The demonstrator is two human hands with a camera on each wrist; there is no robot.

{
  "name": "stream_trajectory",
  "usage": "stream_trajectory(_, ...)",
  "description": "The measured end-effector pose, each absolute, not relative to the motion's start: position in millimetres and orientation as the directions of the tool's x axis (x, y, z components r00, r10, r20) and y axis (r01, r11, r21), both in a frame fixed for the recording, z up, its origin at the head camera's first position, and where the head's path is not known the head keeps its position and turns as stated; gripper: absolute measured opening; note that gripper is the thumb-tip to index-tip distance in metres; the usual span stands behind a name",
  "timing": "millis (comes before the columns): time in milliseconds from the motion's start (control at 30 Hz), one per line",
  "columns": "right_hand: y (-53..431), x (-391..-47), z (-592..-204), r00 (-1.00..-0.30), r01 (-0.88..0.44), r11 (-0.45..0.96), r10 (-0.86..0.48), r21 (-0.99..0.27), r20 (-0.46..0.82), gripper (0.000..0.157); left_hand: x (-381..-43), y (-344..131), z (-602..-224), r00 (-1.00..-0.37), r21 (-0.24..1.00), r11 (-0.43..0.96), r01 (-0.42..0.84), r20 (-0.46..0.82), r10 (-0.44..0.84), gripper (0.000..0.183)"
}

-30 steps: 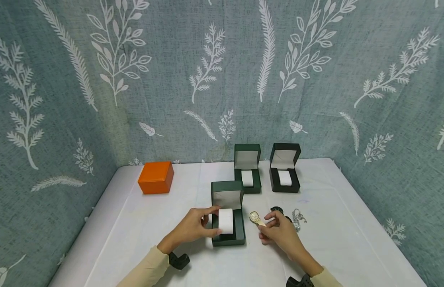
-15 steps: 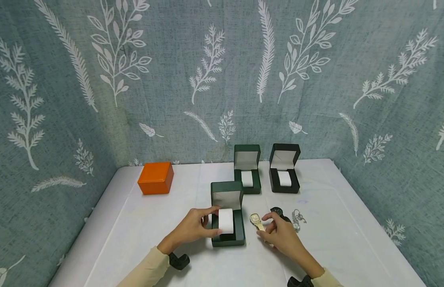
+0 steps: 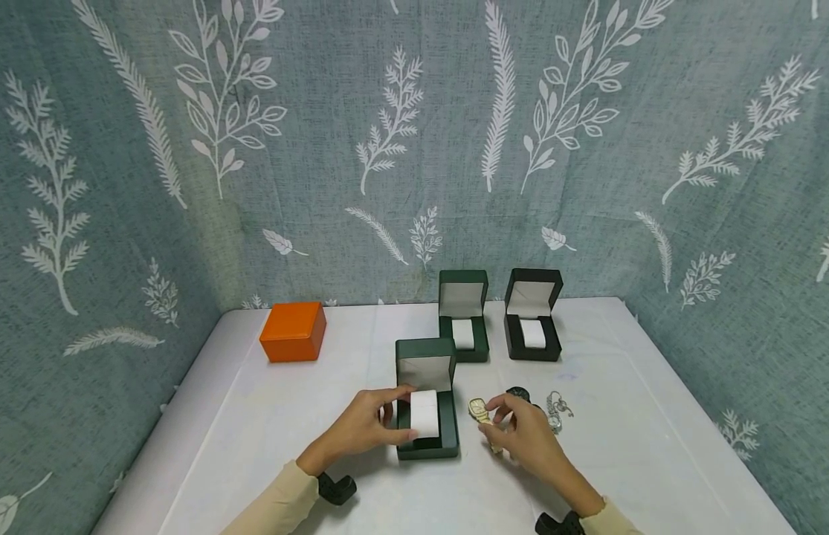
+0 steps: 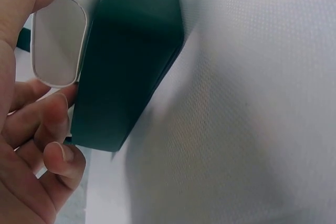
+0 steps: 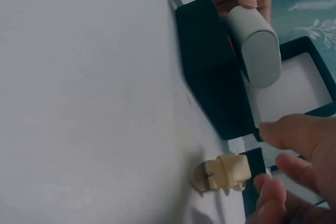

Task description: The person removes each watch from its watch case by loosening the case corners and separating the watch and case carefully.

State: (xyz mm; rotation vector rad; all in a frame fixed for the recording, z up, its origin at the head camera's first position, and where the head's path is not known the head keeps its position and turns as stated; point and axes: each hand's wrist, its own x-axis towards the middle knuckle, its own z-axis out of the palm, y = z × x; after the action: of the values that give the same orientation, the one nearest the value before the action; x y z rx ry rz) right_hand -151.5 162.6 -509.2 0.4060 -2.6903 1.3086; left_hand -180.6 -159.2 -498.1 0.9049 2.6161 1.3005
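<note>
My left hand [image 3: 370, 423] pinches a white watch cushion [image 3: 424, 414] by its ends, thumb on one end and fingers at the other. The cushion [image 4: 60, 43] juts above the rim of an open dark green watch box [image 3: 429, 451]. Right of that box, a gold-faced watch with a cream strap [image 3: 479, 410] lies on the table, its strap partly under my right hand [image 3: 524, 437]. In the right wrist view the watch strap [image 5: 226, 172] shows its buckle, while the thumb and loosely bent fingers of my right hand [image 5: 299, 166] hover beside it, apart from it.
A black watch [image 3: 518, 393], partly hidden by the right hand, and a silver chain-like piece [image 3: 557, 407] lie farther right. Behind stand an open green box [image 3: 462, 287] and an open black box [image 3: 536, 283] with white cushions. An orange box [image 3: 293, 332] sits back left.
My right fingers have come off the watch strap they pinched, and more of the strap shows under the hand. The left hand stays at the cushion.
</note>
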Motion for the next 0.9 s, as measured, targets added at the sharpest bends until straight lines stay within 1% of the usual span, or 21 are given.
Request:
stream_trajectory(167, 159.6, -153.4, -505.0, -0.928, -0.367, 0.525, -0.259, -0.768, 0.266, 0.027, -179.5, -159.3, -497.2, -0.826, 0.746, 0.476, 0.465, 0.174, 0.536, 0.070)
stream_trajectory(233, 156.9, -154.2, -503.6, -0.923, -0.371, 0.500, -0.287, -0.783, 0.255, 0.030, -179.2, -159.2, -496.8, -0.829, 0.746, 0.479, 0.463, 0.173, 0.532, 0.070)
stream_trajectory(433, 147.2, -156.2, -503.8, -0.924, -0.309, 0.434, -0.350, -0.846, 0.157, 0.038, -178.7, -160.1, -496.0, -0.835, 0.745, 0.485, 0.458, 0.174, 0.522, 0.071)
stream_trajectory(633, 139.0, -155.2, -509.6, -0.900, -0.298, 0.421, -0.422, -0.856, 0.106, 0.047, -179.1, -160.6, -496.5, -0.833, 0.743, 0.481, 0.466, 0.185, 0.521, 0.068)
stream_trajectory(900, 130.5, -154.3, -509.0, -0.897, -0.248, 0.399, -0.440, -0.883, 0.053, 0.055, -179.7, -160.9, -496.5, -0.836, 0.743, 0.486, 0.461, 0.179, 0.519, 0.068)
